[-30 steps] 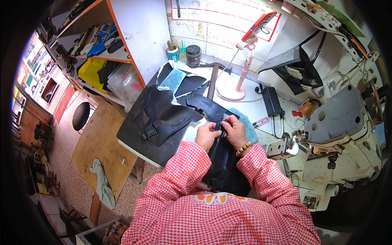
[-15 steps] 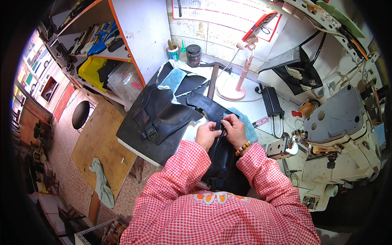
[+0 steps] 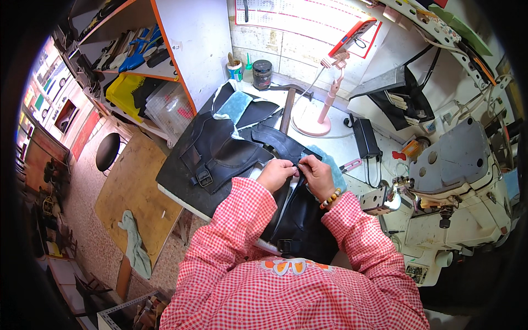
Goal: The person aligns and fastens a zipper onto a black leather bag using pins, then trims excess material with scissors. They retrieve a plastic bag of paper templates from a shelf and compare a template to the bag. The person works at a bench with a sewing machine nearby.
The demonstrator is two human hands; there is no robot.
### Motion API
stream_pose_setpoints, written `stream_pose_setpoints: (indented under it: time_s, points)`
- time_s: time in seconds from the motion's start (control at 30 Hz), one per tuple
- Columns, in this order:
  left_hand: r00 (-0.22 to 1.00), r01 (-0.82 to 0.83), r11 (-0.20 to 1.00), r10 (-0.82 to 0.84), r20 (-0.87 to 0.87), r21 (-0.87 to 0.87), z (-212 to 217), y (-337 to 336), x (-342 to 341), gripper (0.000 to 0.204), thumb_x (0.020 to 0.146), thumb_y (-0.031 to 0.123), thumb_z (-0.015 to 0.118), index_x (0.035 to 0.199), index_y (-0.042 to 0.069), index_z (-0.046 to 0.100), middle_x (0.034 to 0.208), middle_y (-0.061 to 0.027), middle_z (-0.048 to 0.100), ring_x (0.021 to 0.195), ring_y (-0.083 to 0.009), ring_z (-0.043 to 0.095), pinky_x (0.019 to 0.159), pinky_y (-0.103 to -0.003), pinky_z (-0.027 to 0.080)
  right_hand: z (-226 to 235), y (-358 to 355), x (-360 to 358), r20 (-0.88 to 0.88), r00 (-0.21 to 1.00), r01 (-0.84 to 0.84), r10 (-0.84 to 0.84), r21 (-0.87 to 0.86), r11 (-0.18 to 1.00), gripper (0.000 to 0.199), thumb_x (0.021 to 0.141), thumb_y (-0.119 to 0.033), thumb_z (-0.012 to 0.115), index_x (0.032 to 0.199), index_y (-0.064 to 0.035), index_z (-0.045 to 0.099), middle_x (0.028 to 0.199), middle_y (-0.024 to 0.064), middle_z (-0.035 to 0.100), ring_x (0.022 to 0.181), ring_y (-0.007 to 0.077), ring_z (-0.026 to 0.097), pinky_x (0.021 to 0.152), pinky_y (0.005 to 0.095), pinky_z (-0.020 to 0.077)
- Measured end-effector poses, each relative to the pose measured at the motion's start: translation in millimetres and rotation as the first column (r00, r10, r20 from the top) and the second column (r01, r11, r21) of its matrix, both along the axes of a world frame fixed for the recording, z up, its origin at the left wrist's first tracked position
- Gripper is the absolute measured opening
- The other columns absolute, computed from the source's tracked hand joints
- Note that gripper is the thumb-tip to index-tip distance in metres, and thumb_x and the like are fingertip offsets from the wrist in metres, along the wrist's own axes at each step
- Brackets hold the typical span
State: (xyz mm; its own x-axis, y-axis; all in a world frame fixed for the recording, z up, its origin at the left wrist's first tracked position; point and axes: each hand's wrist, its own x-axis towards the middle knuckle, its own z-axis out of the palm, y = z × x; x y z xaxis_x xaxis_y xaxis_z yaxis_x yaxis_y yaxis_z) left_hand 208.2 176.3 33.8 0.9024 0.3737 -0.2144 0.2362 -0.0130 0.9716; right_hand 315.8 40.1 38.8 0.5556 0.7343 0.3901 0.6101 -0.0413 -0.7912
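A black leather boot (image 3: 313, 223) lies at the near edge of the bench, its shaft spread under my hands and a dark buckle (image 3: 284, 246) near my body. My left hand (image 3: 276, 175) pinches the boot's upper edge between thumb and fingertips. Close beside it, my right hand (image 3: 319, 177) pinches the same edge, with a beaded bracelet on the wrist. The small detail between the fingertips is hidden. To the left rests a second black boot (image 3: 225, 144) with a buckle (image 3: 204, 177) and pale teal fleece lining (image 3: 235, 106).
Behind the boots lies a hammer (image 3: 287, 110) with a wooden handle. A pink phone stand (image 3: 317, 122), a black jar (image 3: 262, 74) and a black power adapter (image 3: 366, 138) stand farther back. A sewing machine (image 3: 456, 165) fills the right; a brown board (image 3: 137, 187) carries a cloth at left.
My left hand has shifted slightly left and up, and its forearm has swung outward. A pale gap now shows along the boot's left side. Both hands still pinch the boot's edge.
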Motion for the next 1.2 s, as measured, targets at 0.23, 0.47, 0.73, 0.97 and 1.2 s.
stream_pose_setpoints:
  time_s: [0.23, 0.47, 0.73, 0.97, 1.2]
  points:
    - [0.998, -0.032, 0.999, 0.033, -0.057, 0.011, 16, 7, 2, 0.010, 0.088, 0.009, 0.068, 0.085, 0.001, 0.074, 0.071, 0.0004, 0.064, 0.067, -0.0072, 0.054, 0.062, -0.024, 0.043, 14, -4, 0, 0.098, 0.993, -0.072, 0.071, 0.003, 0.997, 0.008, 0.087, -0.003, 0.066, 0.094, -0.0014, 0.062, 0.081, 0.0171, 0.063, 0.072, 0.0339, 0.064, 0.064, 0.0357, 0.0511]
    - [0.973, -0.162, 0.984, 0.171, 0.153, -0.068, 3, 0, 9, 0.005, 0.087, 0.003, 0.069, 0.086, -0.002, 0.069, 0.074, 0.0013, 0.063, 0.067, -0.0063, 0.055, 0.062, -0.023, 0.044, 3, -5, -10, 0.023, 0.998, -0.058, 0.057, 0.049, 0.997, 0.006, 0.089, -0.004, 0.065, 0.094, -0.0018, 0.062, 0.075, 0.0116, 0.063, 0.062, 0.0228, 0.062, 0.055, 0.0314, 0.0483]
    - [0.985, -0.123, 0.991, 0.127, 0.113, -0.045, 5, 2, -1, 0.006, 0.085, 0.003, 0.070, 0.082, 0.000, 0.066, 0.071, 0.0029, 0.059, 0.065, -0.0057, 0.051, 0.061, -0.023, 0.043, -4, -6, -3, -0.173, 0.985, -0.002, 0.011, 0.054, 0.999, 0.003, 0.093, -0.002, 0.063, 0.095, -0.0024, 0.061, 0.072, 0.0010, 0.061, 0.056, 0.0059, 0.054, 0.047, 0.0222, 0.0453]
    - [0.998, 0.045, 0.999, -0.044, 0.033, -0.020, 14, 9, -2, 0.009, 0.085, 0.004, 0.069, 0.078, 0.002, 0.064, 0.069, 0.0027, 0.057, 0.064, -0.0060, 0.051, 0.059, -0.024, 0.042, 1, -6, -5, -0.151, 0.988, -0.009, 0.018, 0.060, 0.998, 0.004, 0.091, -0.004, 0.064, 0.093, -0.0019, 0.061, 0.070, 0.0061, 0.061, 0.052, 0.0118, 0.057, 0.047, 0.0264, 0.0455]
    - [0.995, 0.091, 0.996, -0.091, -0.029, 0.002, 20, 15, -1, 0.011, 0.085, 0.005, 0.069, 0.075, 0.003, 0.063, 0.066, 0.0017, 0.056, 0.062, -0.0075, 0.051, 0.058, -0.024, 0.041, 3, -6, -3, -0.081, 0.996, -0.032, 0.034, 0.033, 0.999, 0.007, 0.089, -0.005, 0.067, 0.092, -0.0019, 0.061, 0.072, 0.0112, 0.061, 0.054, 0.0199, 0.061, 0.050, 0.0305, 0.0465]
